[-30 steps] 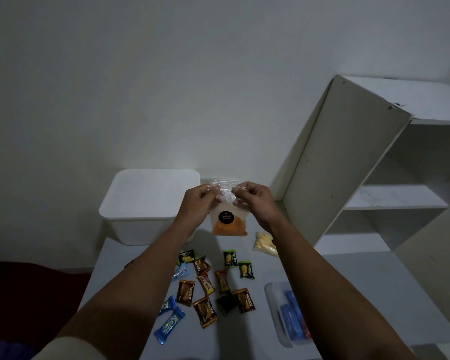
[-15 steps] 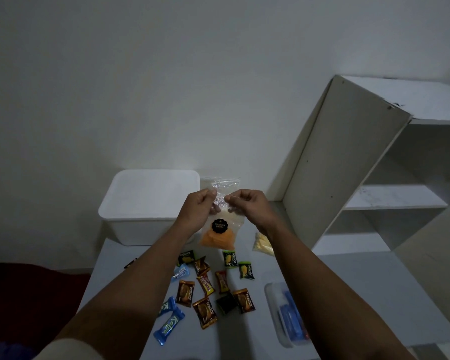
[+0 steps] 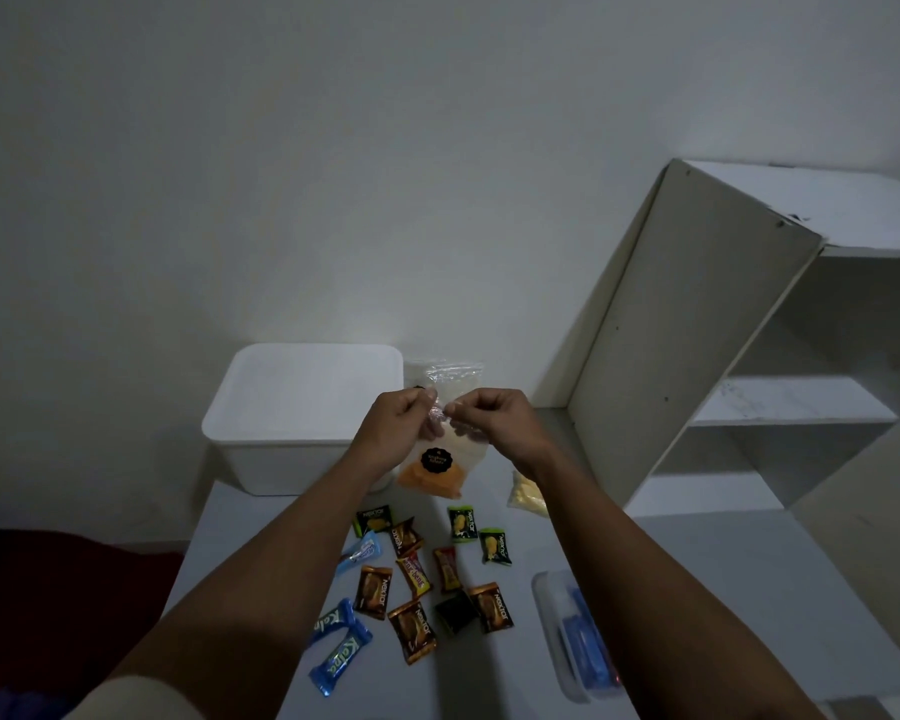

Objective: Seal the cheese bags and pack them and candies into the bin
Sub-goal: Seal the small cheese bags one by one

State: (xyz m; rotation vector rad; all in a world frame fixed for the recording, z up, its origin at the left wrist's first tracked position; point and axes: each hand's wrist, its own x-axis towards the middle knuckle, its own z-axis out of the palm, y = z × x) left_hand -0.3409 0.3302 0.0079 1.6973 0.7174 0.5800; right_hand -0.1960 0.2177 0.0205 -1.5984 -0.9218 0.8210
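I hold a clear cheese bag (image 3: 437, 467) with orange cheese and a round black label up above the table. My left hand (image 3: 393, 428) and my right hand (image 3: 494, 420) both pinch its top edge, fingertips close together. A second bag of pale yellow cheese (image 3: 527, 495) lies on the table to the right. Another clear bag (image 3: 450, 374) rests behind my hands beside the white bin (image 3: 261, 449). Several wrapped candies (image 3: 417, 579) lie scattered on the table below my hands.
A clear plastic case with blue items (image 3: 575, 636) sits at the table's right front. A white shelf unit (image 3: 749, 356) stands to the right. The grey table (image 3: 697, 589) ends at the left near a dark red floor area (image 3: 48, 589).
The orange cheese bag has dropped lower and tilted slightly. My hands have come closer together along its top edge.
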